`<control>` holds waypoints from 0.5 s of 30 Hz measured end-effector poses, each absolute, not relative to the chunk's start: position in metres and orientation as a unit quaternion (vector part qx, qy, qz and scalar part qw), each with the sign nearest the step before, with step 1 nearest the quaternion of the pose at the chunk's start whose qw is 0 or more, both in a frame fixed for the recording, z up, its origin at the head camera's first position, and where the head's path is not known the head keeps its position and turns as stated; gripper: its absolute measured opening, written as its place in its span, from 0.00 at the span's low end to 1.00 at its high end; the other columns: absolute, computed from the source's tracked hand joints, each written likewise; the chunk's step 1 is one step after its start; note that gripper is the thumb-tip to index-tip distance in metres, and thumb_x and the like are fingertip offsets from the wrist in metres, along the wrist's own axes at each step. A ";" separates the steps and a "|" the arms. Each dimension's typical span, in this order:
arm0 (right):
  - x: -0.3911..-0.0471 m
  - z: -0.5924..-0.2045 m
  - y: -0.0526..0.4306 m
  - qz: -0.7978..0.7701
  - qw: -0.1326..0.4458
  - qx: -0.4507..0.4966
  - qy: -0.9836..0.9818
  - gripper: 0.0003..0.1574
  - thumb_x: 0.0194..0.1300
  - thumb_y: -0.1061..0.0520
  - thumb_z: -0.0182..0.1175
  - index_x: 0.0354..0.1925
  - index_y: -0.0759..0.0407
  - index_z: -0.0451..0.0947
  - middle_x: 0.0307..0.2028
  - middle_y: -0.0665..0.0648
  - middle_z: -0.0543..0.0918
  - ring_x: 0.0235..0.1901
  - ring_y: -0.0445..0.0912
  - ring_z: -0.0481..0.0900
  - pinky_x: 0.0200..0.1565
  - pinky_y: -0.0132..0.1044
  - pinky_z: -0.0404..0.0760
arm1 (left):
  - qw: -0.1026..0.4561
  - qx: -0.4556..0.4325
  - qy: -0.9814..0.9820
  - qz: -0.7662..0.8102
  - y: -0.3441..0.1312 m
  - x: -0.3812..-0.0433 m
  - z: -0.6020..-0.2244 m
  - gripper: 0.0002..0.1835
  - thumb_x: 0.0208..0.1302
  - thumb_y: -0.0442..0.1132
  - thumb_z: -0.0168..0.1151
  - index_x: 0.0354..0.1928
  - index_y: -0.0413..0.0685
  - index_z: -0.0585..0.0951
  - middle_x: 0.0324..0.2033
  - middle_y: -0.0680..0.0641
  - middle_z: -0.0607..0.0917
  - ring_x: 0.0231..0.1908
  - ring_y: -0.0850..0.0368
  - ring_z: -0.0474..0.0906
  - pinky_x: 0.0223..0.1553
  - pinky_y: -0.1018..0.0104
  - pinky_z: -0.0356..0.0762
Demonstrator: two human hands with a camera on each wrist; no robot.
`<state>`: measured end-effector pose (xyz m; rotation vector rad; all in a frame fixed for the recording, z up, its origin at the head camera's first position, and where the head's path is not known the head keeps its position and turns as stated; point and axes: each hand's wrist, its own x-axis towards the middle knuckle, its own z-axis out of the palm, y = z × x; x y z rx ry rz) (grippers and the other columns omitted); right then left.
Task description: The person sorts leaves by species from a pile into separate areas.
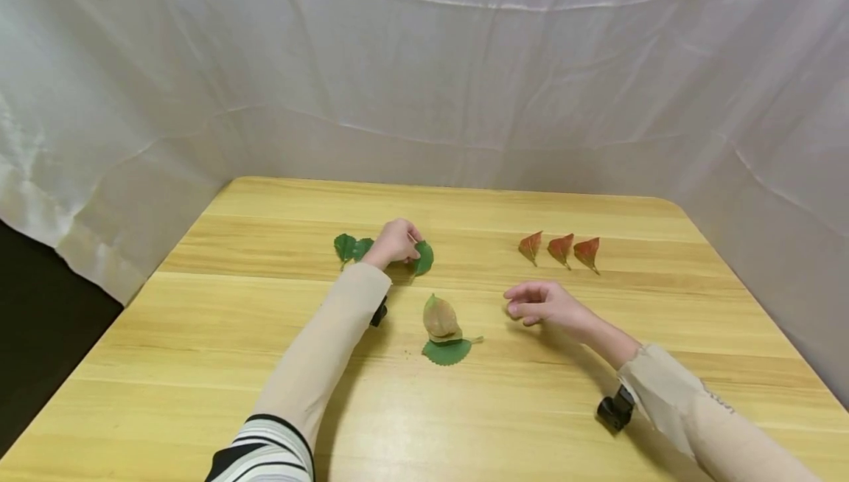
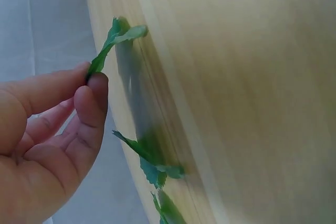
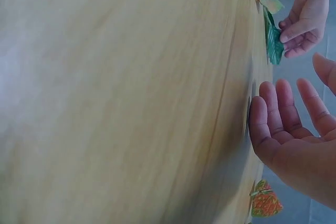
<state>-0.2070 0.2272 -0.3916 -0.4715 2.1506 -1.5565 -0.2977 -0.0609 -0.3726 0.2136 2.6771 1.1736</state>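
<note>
My left hand (image 1: 396, 241) pinches a green leaf (image 1: 423, 258) between thumb and finger, just above the far middle of the table. In the left wrist view the pinched leaf (image 2: 113, 45) stands up from the fingertips. Two more green leaves (image 1: 345, 246) lie to the left of this hand, partly behind it. My right hand (image 1: 545, 304) hovers over the table with fingers loosely bent and nothing between them. Between the hands lie a yellowish-brown leaf (image 1: 440, 316) and, nearer me, a green leaf (image 1: 447, 351), with a pale leaf edge showing between them.
Three red leaves (image 1: 560, 248) lie in a row at the far right of the wooden table (image 1: 517, 423). White cloth (image 1: 464, 84) hangs behind and at the sides. Each wrist bears a small black camera (image 1: 617, 408).
</note>
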 end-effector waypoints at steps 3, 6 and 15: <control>-0.206 -0.391 0.227 -0.562 0.220 -0.171 0.779 0.27 0.60 0.61 0.57 0.51 0.80 0.64 0.41 0.69 0.76 0.38 0.48 0.77 0.39 0.41 0.77 | 0.101 0.067 0.909 0.398 -0.060 -0.296 -0.372 0.13 0.50 0.23 0.62 0.40 0.33 0.77 0.29 0.41 0.78 0.19 0.57 0.74 0.25 0.67 0.76; -0.206 -0.391 0.227 -0.561 0.221 -0.170 0.779 0.27 0.60 0.61 0.57 0.52 0.80 0.64 0.42 0.69 0.76 0.38 0.47 0.77 0.40 0.41 0.76 | 0.098 0.058 0.918 0.380 -0.060 -0.294 -0.372 0.14 0.49 0.23 0.62 0.41 0.34 0.77 0.29 0.42 0.78 0.22 0.55 0.75 0.26 0.66 0.75; -0.206 -0.391 0.227 -0.556 0.223 -0.175 0.782 0.27 0.61 0.60 0.57 0.52 0.78 0.65 0.42 0.68 0.76 0.38 0.48 0.77 0.40 0.42 0.76 | 0.086 0.086 0.944 0.307 -0.061 -0.287 -0.367 0.10 0.54 0.33 0.63 0.39 0.39 0.79 0.33 0.46 0.80 0.32 0.54 0.75 0.32 0.64 0.74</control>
